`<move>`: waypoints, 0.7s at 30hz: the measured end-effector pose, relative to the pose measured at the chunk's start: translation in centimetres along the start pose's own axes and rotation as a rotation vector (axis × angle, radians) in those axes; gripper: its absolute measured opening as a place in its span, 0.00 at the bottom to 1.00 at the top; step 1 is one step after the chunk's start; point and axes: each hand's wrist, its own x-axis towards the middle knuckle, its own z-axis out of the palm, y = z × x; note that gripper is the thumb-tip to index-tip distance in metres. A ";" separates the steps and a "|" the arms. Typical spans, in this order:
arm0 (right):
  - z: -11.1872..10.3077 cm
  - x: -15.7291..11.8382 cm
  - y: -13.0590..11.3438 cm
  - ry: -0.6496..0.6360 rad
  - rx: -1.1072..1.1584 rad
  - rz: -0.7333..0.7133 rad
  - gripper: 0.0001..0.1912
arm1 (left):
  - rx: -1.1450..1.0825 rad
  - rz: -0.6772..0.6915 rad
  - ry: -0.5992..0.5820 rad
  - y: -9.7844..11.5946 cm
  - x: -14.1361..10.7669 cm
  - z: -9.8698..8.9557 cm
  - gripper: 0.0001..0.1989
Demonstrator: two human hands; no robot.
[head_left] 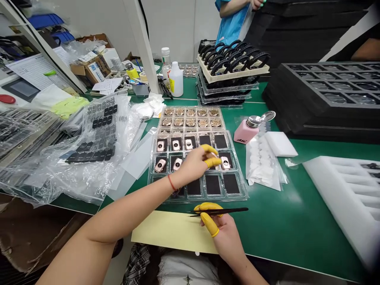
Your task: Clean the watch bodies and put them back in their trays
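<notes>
My left hand [190,165], with yellow finger cots, hangs over a clear plastic tray [198,199] with black pads. Its fingers are apart, close to a rose-gold watch case [225,162], and I cannot see them touch it. Several similar cases [177,164] lie in the tray's other cells, and the hand hides part of the middle row. My right hand [221,233], also wearing yellow cots, grips black tweezers [228,210] above a pale yellow sheet [169,233]. Behind the tray, a second tray holds several ornate gold-toned pieces [190,123].
A pink dispenser bottle [245,131] and white foam [280,144] stand to the right. Stacked trays of black bands [233,59] and a black foam tray [329,95] lie beyond. Plastic bags of black parts [95,138] lie left. A person in a blue garment [233,23] stands behind.
</notes>
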 end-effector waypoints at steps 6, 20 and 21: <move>0.4 0.5 0.8 -0.042 -0.048 -0.031 0.14 | -0.988 -0.283 0.198 0.8 -4.0 -5.2 0.04; -0.3 -0.9 -0.8 -0.007 -0.147 -0.048 0.10 | -0.565 -0.361 -0.077 -4.8 -17.7 -3.3 0.19; -0.2 -0.9 -0.6 -0.020 -0.163 -0.053 0.10 | -0.561 -0.333 -0.080 -5.4 -18.1 -2.9 0.20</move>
